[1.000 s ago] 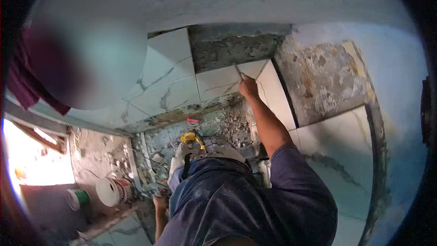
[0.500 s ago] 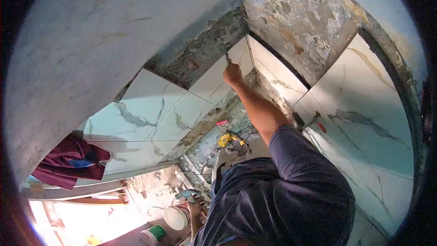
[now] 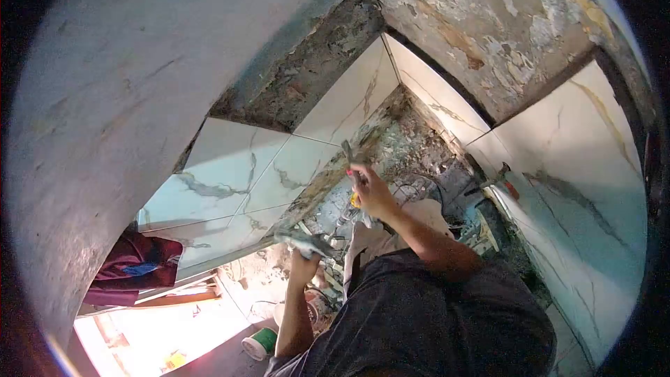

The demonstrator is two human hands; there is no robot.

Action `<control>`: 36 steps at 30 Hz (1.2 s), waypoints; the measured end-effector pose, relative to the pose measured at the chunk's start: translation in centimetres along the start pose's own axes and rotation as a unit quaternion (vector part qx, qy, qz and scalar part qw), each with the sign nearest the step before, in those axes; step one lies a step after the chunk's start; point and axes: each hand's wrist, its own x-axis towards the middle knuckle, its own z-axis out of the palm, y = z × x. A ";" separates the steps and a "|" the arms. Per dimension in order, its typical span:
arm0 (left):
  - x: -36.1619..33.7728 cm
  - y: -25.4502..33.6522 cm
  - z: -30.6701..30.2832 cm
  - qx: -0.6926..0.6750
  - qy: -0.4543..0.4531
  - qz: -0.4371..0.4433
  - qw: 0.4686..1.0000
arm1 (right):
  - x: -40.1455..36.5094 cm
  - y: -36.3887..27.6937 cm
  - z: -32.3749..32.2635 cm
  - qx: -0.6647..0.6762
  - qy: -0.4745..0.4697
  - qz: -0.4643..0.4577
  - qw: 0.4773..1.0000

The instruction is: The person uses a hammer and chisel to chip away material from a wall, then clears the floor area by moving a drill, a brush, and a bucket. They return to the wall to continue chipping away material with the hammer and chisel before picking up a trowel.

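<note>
My right hand (image 3: 373, 195) is closed around a small putty knife (image 3: 347, 149), its blade pointing up toward the lower edge of the marbled wall tiles (image 3: 335, 108). Lower left, my left hand (image 3: 303, 267) grips a flat trowel (image 3: 304, 241) coated in grey paste, held level above the rubble floor. The trowel's handle is hidden by the fingers. Part of a yellow power tool (image 3: 354, 200) shows behind my right hand. Above the tiles in the corner runs a strip of bare, rough wall (image 3: 307, 63).
A hammer (image 3: 504, 169) with a red handle rests by the right-hand tiles. Maroon cloth (image 3: 136, 265) hangs at left. Below it stand a green-and-white tub (image 3: 259, 343) and a partly hidden bucket (image 3: 317, 304). Rubble (image 3: 412, 136) covers the floor corner.
My right hand has come down from the top edge of the tiles with the putty knife. My left hand has risen with the trowel. The camera view has shifted slightly.
</note>
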 end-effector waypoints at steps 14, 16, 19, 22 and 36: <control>10.9 9.3 10.1 -0.457 0.013 -0.151 0.877 | -6.0 1.1 -6.0 -0.016 -0.326 0.191 0.926; 11.8 6.5 11.1 -0.509 -0.011 -0.178 0.842 | -6.1 1.0 -5.6 -0.005 -0.319 0.188 0.929; 11.2 6.6 11.1 -0.507 -0.015 -0.220 0.834 | -6.6 2.0 -4.1 -0.041 -0.319 0.122 0.939; 11.3 4.8 7.9 -0.351 -0.147 -0.113 0.918 | -6.1 -1.7 -4.1 0.208 -0.260 0.297 0.895; 12.1 0.5 6.3 -0.535 -0.271 -0.210 0.772 | -7.5 -3.0 -1.3 0.140 -0.221 0.300 0.917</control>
